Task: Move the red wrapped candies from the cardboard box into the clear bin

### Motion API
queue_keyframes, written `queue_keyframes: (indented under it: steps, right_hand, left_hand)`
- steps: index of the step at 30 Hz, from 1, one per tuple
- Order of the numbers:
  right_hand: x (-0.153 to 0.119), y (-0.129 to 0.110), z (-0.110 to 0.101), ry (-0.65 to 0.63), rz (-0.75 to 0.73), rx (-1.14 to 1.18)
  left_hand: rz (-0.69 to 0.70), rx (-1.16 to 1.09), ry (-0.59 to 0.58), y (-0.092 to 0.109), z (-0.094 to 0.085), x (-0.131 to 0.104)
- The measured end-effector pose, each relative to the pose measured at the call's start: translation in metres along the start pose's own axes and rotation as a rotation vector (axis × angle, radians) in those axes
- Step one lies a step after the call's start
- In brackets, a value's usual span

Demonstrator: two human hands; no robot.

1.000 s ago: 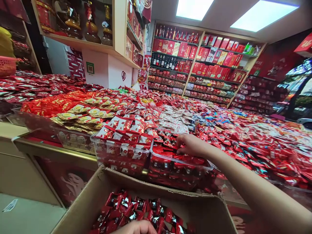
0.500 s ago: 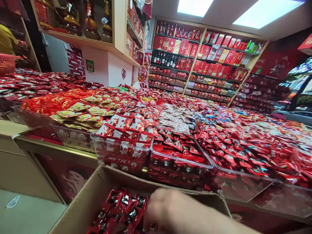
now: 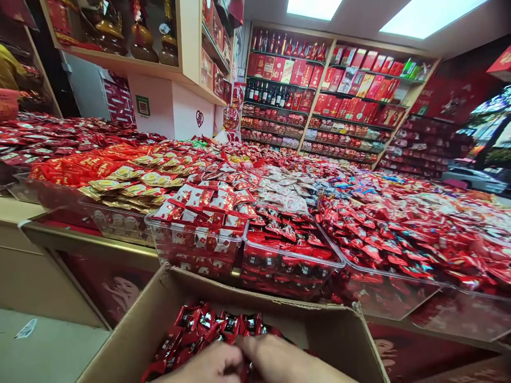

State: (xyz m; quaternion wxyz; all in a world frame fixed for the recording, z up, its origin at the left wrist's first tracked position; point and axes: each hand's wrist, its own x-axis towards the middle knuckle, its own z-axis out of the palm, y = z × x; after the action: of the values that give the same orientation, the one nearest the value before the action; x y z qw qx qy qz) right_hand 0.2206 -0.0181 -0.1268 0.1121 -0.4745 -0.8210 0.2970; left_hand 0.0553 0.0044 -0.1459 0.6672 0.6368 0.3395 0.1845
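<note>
Inside an open cardboard box [image 3: 120, 346] lie many dark red, shiny wrapped candies [image 3: 199, 319]. My left hand [image 3: 217, 361] is low in the box, its fingers curled and closed among the candies; what it holds is hidden. Close against it, my right hand [image 3: 267, 354] reaches down into the same candies. Its fingers are blurred and out of sight below the hand, so their grip does not show.
Beyond the box's far edge stand clear plastic bins: one with red-and-white packets [image 3: 215, 205], one with red packets [image 3: 287, 242]. Gold-wrapped sweets [image 3: 136, 181] are further left. Shelves of boxes and bottles [image 3: 283, 74] line the back wall. A display cabinet [image 3: 120, 48] overhangs the left.
My left hand has come into view at the bottom of the box. My right hand has moved lower, beside it, uncovering more candies. The view has shifted slightly.
</note>
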Motion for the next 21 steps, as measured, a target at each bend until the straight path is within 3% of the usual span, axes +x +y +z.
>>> queue_keyframes:
  steps: [3, 8, 13, 18, 21]
  right_hand:
    - [-0.003, -0.008, -0.023, 0.127, 0.114, 0.269]
    - [-0.003, -0.016, -0.042, 0.215, 0.139, 0.692]
    - [-0.002, -0.017, -0.038, 0.267, 0.113, 0.837]
    - [-0.002, -0.019, -0.038, 0.264, 0.098, 0.951]
    - [-0.004, -0.02, -0.04, 0.239, 0.099, 0.865]
  left_hand:
    - [0.093, 0.128, 0.147, 0.021, -0.006, 0.0]
    - [0.09, -0.19, 0.172, 0.037, -0.007, -0.007]
    - [0.063, -0.316, 0.07, 0.034, -0.005, -0.007]
    - [0.096, -0.229, 0.127, 0.033, -0.006, -0.006]
    - [0.083, -0.25, 0.094, 0.033, -0.007, -0.008]
